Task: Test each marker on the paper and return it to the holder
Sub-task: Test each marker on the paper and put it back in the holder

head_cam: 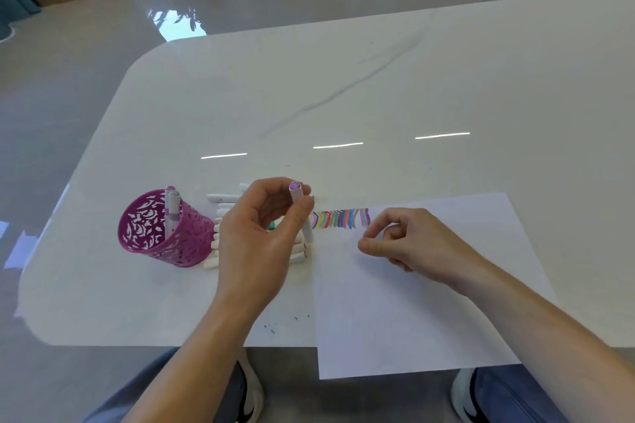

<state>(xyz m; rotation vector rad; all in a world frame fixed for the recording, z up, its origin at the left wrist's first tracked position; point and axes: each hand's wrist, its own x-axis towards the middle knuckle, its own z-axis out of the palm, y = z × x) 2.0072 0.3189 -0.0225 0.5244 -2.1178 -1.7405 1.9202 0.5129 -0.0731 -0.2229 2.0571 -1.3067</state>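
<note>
Work is sitting, by my reading, between the test and the return: your left hand (254,244) is holding a white marker (296,196) upright just left of centre frame, its purple end pointing up, with the thumb and fingers (304,213) pinching round the barrel. Its lower end is dipping beside the left edge of the paper (412,312); whether that end is capped I cannot tell. Your right hand (409,244) is hovering over the paper right of centre with its fingers curled and thumb close to forefinger, and I cannot tell whether it is pinching something small, such as a cap, or nothing. A row of short coloured strokes (340,218) is running along the paper's upper left edge, the rightmost ones purple, so this colour is probably already tested. If so, you are now looking at closing the marker and carrying it left to the magenta cut-out holder (161,233), standing on the desk (343,96) at lower left with two markers (170,206) in it. More white markers (223,203) are lying between holder and paper, partly hidden behind your left hand.
</note>
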